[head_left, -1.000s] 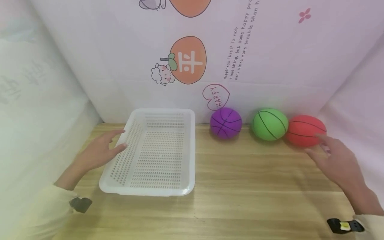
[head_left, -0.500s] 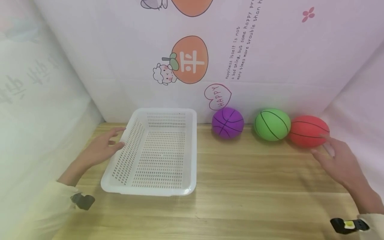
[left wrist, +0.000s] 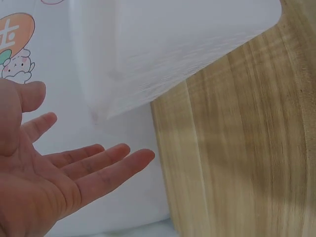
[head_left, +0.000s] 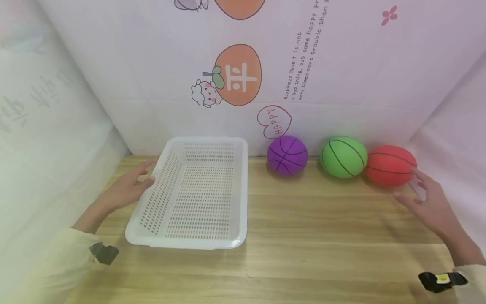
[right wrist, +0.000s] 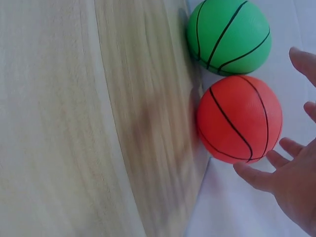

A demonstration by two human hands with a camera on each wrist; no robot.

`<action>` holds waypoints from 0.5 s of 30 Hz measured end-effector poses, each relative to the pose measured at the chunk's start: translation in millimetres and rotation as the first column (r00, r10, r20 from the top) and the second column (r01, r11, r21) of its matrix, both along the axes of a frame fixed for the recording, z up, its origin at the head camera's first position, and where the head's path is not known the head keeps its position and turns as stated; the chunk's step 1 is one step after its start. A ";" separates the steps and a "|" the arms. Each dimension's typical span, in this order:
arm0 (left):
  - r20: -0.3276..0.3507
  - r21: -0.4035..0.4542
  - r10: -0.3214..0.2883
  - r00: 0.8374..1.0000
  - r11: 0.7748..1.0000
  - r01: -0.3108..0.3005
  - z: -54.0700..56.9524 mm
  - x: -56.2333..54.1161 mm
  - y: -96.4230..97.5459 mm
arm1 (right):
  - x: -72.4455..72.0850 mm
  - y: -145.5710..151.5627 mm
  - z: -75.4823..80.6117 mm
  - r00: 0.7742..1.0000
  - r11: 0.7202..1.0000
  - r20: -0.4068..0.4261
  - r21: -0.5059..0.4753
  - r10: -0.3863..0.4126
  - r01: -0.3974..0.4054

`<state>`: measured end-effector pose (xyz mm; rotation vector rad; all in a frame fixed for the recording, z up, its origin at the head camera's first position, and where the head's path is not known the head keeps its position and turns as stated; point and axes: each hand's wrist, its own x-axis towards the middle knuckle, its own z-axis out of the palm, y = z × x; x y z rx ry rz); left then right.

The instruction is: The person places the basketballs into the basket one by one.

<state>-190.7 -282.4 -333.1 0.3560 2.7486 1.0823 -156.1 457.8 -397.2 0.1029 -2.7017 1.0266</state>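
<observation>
A white perforated plastic basket [head_left: 240,190] stands on the left of the wooden table. Beside its left rim is my left hand [head_left: 127,190], fingers spread and holding nothing; the left wrist view shows the palm apart from the basket wall [left wrist: 143,54]. Along the back edge lie a purple ball [head_left: 287,156], a green ball [head_left: 343,157] and a red ball [head_left: 391,165], all with black basketball lines. Green and red sit side by side. My right hand [head_left: 433,207] is at the red ball's right front, fingers loosely extended; whether the fingertips touch the ball [right wrist: 239,118] I cannot tell.
A white printed cloth [head_left: 171,76] rises behind the table's back edge, with more cloth on the left and right sides. The wooden tabletop [head_left: 303,236] stretches in front of the balls. Black straps [head_left: 440,281] circle both sleeves.
My right hand has shifted slightly to the right along the red ball. My left hand has drawn back a little from the basket rim. Basket and balls stay in place.
</observation>
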 end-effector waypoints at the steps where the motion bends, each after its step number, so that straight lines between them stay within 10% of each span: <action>1: 0.016 0.035 -0.005 1.000 0.999 0.005 -0.4 -0.8 -0.7 | -0.5 2.5 -0.7 1.000 1.000 -0.003 -0.004 0.004 -0.004; 6: 0.089 0.181 -0.058 0.994 0.983 0.041 -3.3 -3.7 -4.3 | -1.9 11.7 -4.4 1.000 0.999 0.000 -0.031 -0.011 0.011; 15: 0.114 0.187 -0.058 0.992 0.982 0.036 -4.8 -4.3 -5.4 | -7.8 16.2 -6.7 0.998 0.994 0.037 -0.102 -0.044 0.048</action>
